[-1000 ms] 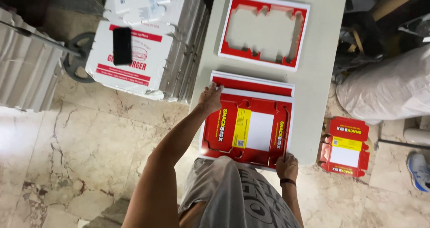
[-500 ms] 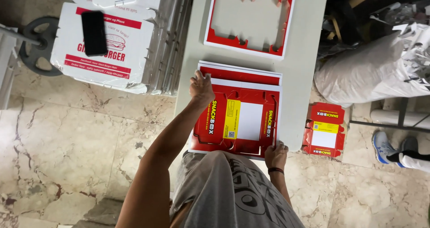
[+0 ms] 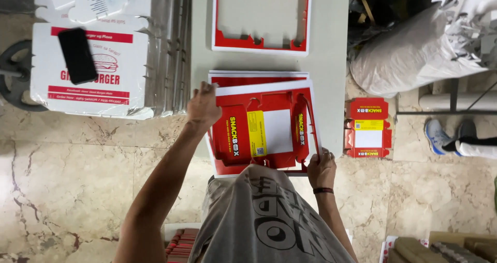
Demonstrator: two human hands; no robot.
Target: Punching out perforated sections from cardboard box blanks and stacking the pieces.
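Red printed cardboard sheet (image 3: 264,131), lying atop a stack of sheets (image 3: 256,77) on the grey table (image 3: 331,61), was gripped at its upper left corner by the left hand (image 3: 203,107) and at its lower right edge by the right hand (image 3: 321,169).

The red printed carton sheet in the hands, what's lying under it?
Under the red printed carton sheet, more red and white sheets show at the far edge on the table. Their number is hidden.

Red die-cut carton sheet (image 3: 264,131) lies slightly skewed atop a sheet stack (image 3: 248,77)
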